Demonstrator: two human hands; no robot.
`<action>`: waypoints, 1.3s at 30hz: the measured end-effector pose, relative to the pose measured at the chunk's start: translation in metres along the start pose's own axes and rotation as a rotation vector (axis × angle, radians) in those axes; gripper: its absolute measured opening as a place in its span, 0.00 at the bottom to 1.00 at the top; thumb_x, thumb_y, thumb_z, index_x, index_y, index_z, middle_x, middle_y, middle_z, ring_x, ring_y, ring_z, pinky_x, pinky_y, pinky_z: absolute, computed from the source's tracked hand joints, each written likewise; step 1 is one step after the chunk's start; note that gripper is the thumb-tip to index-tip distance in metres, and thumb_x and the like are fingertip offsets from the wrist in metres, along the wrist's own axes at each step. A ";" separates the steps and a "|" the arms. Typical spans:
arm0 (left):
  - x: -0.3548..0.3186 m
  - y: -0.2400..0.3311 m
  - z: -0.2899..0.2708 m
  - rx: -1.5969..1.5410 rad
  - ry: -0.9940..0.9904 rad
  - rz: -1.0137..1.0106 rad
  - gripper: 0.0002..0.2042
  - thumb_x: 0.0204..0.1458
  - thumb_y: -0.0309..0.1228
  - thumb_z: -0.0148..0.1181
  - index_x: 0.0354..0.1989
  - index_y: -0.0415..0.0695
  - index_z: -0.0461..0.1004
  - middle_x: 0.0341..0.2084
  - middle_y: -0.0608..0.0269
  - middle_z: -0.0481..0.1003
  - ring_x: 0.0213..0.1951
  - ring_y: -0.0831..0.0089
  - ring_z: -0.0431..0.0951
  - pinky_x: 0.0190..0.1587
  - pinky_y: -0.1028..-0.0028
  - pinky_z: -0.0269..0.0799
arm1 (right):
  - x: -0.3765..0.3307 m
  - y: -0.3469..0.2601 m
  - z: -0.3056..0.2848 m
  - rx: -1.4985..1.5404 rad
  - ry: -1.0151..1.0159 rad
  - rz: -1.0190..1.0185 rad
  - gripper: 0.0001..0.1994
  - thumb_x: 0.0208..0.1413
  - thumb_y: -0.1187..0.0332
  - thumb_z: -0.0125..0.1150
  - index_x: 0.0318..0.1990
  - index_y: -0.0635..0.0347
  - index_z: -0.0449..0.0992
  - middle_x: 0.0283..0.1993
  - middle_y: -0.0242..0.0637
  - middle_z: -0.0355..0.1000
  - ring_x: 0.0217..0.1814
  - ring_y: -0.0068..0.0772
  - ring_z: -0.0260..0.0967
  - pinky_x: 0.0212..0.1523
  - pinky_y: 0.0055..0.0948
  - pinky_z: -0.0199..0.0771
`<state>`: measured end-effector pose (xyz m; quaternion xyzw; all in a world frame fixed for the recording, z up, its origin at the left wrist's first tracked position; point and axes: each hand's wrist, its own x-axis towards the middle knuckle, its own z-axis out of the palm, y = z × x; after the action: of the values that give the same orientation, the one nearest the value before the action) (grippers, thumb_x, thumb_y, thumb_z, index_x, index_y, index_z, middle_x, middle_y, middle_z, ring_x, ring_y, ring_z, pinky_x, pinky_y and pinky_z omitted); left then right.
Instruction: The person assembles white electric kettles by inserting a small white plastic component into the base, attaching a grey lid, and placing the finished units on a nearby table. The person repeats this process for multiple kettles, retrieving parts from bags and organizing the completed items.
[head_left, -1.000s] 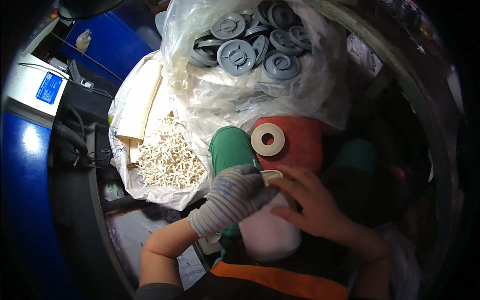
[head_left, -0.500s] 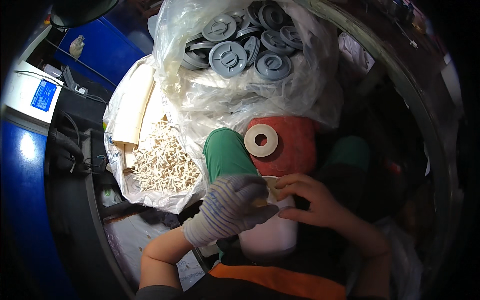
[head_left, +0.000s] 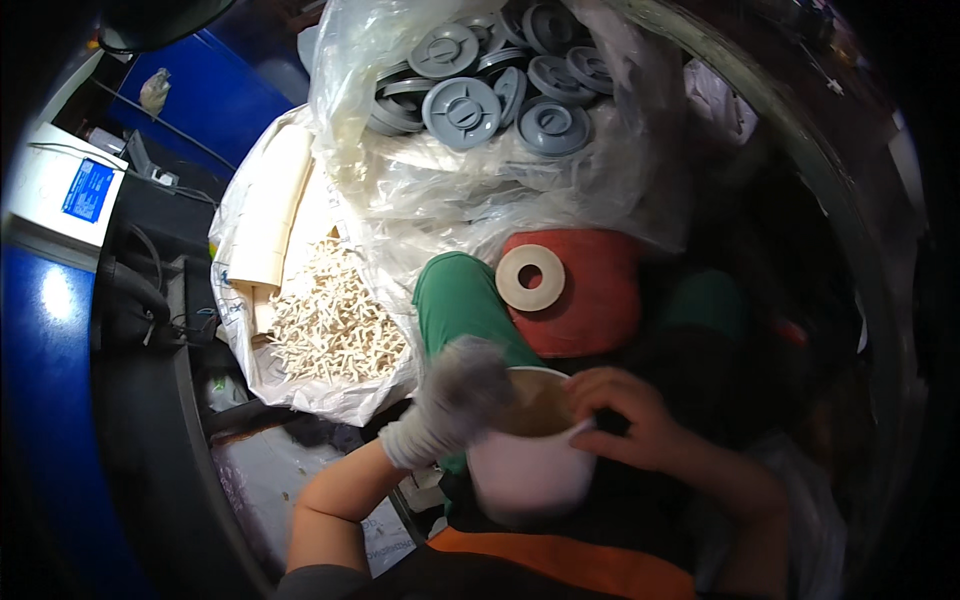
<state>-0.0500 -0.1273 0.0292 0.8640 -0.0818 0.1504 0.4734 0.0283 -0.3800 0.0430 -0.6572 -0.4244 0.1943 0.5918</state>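
A white tub [head_left: 528, 475] sits in my lap, tilted toward me, with its open mouth facing up and a tan inside showing. My right hand [head_left: 628, 418], bare, grips the tub's right rim, fingers over the edge and thumb outside. My left hand [head_left: 462, 390] wears a pale striped glove and is at the tub's left rim. Motion smears its fingers, so whether it holds anything does not show. Beyond the tub, a cream ring [head_left: 552, 284] with a round hole lies on a red block-like surface [head_left: 600, 300] between my knees.
At the far side, a clear plastic bag [head_left: 430, 200] holds several grey round lids [head_left: 462, 110]. On the left, a white sack [head_left: 240, 340] carries a heap of small cream pieces [head_left: 335, 325] and a cream tube-like roll [head_left: 270, 220]. A blue machine cabinet [head_left: 45, 400] stands farther left.
My left hand has moved left, away from my right hand, uncovering the tub's mouth. My right hand now holds the rim, and the tub has shifted slightly left.
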 end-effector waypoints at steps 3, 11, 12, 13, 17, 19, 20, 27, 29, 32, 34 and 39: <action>0.032 -0.033 -0.093 -0.187 0.409 -0.311 0.12 0.55 0.39 0.55 0.33 0.41 0.73 0.26 0.55 0.71 0.31 0.65 0.71 0.38 0.66 0.67 | -0.017 0.004 -0.007 -0.008 0.157 0.074 0.13 0.45 0.70 0.71 0.36 0.60 0.73 0.43 0.40 0.72 0.53 0.41 0.69 0.54 0.37 0.69; 0.076 0.026 -0.044 -0.255 -0.431 -0.397 0.26 0.47 0.31 0.67 0.57 0.44 0.69 0.52 0.53 0.71 0.53 0.62 0.71 0.57 0.67 0.65 | 0.017 -0.004 0.007 -0.033 -0.048 -0.122 0.18 0.51 0.64 0.67 0.49 0.56 0.74 0.60 0.47 0.61 0.62 0.45 0.62 0.58 0.40 0.67; 0.078 0.019 -0.025 -0.278 -0.606 -0.449 0.25 0.46 0.30 0.67 0.55 0.43 0.71 0.48 0.54 0.74 0.50 0.64 0.73 0.56 0.68 0.66 | 0.017 -0.010 -0.001 -0.130 -0.043 -0.139 0.19 0.52 0.62 0.67 0.51 0.53 0.74 0.64 0.46 0.57 0.67 0.44 0.56 0.62 0.41 0.62; 0.079 0.010 -0.008 -0.292 -0.784 -0.497 0.24 0.45 0.30 0.67 0.53 0.42 0.72 0.45 0.55 0.76 0.48 0.66 0.74 0.54 0.68 0.67 | 0.015 -0.018 -0.016 -0.249 -0.041 -0.069 0.20 0.52 0.61 0.66 0.52 0.53 0.73 0.66 0.45 0.55 0.69 0.44 0.53 0.65 0.41 0.58; 0.119 0.019 0.020 -0.165 -0.967 -0.310 0.14 0.43 0.25 0.59 0.40 0.38 0.78 0.31 0.57 0.79 0.36 0.74 0.78 0.43 0.73 0.72 | -0.066 -0.078 -0.119 -0.503 0.421 0.339 0.18 0.54 0.63 0.62 0.50 0.60 0.72 0.51 0.42 0.70 0.54 0.39 0.69 0.55 0.35 0.68; 0.124 0.027 0.027 -0.225 -0.944 -0.461 0.14 0.44 0.26 0.60 0.41 0.38 0.79 0.32 0.63 0.79 0.38 0.76 0.76 0.45 0.75 0.70 | -0.129 -0.116 -0.135 -0.443 0.583 0.755 0.18 0.58 0.61 0.59 0.51 0.62 0.73 0.47 0.41 0.74 0.47 0.31 0.72 0.49 0.30 0.71; 0.130 0.032 0.033 -0.214 -0.960 -0.500 0.15 0.44 0.27 0.61 0.42 0.38 0.79 0.32 0.64 0.79 0.38 0.76 0.76 0.46 0.76 0.69 | -0.156 -0.131 -0.136 -0.523 0.602 0.886 0.16 0.57 0.62 0.60 0.49 0.62 0.74 0.45 0.40 0.75 0.46 0.31 0.72 0.48 0.30 0.71; 0.131 0.012 0.080 -0.504 -0.943 -0.608 0.18 0.45 0.31 0.62 0.45 0.37 0.77 0.35 0.63 0.78 0.39 0.74 0.76 0.47 0.76 0.70 | -0.270 -0.180 -0.082 -0.844 0.355 1.601 0.17 0.52 0.56 0.62 0.36 0.64 0.79 0.32 0.44 0.77 0.35 0.35 0.76 0.39 0.33 0.73; 0.131 0.011 0.081 -0.424 -0.970 -0.353 0.19 0.46 0.31 0.61 0.47 0.37 0.76 0.38 0.63 0.78 0.40 0.74 0.77 0.47 0.76 0.71 | -0.272 -0.187 -0.072 -0.656 0.357 1.853 0.17 0.51 0.56 0.62 0.33 0.64 0.79 0.31 0.44 0.77 0.34 0.38 0.75 0.38 0.35 0.73; 0.127 0.006 0.086 -0.560 -1.009 -0.542 0.21 0.44 0.30 0.61 0.49 0.37 0.75 0.39 0.62 0.77 0.40 0.74 0.77 0.47 0.76 0.71 | -0.288 -0.180 -0.042 -0.635 0.378 1.780 0.16 0.50 0.57 0.61 0.30 0.63 0.78 0.28 0.43 0.76 0.32 0.42 0.75 0.36 0.38 0.73; 0.120 0.007 0.090 -0.680 -0.983 -0.662 0.22 0.44 0.30 0.60 0.50 0.37 0.74 0.39 0.62 0.77 0.40 0.74 0.77 0.47 0.76 0.71 | -0.292 -0.170 -0.032 -0.608 0.513 1.659 0.14 0.51 0.59 0.58 0.33 0.63 0.77 0.26 0.42 0.75 0.30 0.44 0.74 0.35 0.39 0.72; 0.109 -0.001 0.080 -0.639 -0.939 -0.536 0.23 0.45 0.27 0.61 0.53 0.34 0.72 0.42 0.59 0.77 0.45 0.72 0.76 0.53 0.74 0.69 | -0.268 -0.177 -0.055 -0.966 0.491 1.766 0.15 0.56 0.58 0.55 0.39 0.61 0.77 0.37 0.47 0.76 0.41 0.48 0.74 0.43 0.43 0.73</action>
<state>0.0680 -0.1942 0.0243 0.6442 -0.1023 -0.4010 0.6432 -0.1391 -0.6359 0.1558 -0.9232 0.3082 0.2289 -0.0179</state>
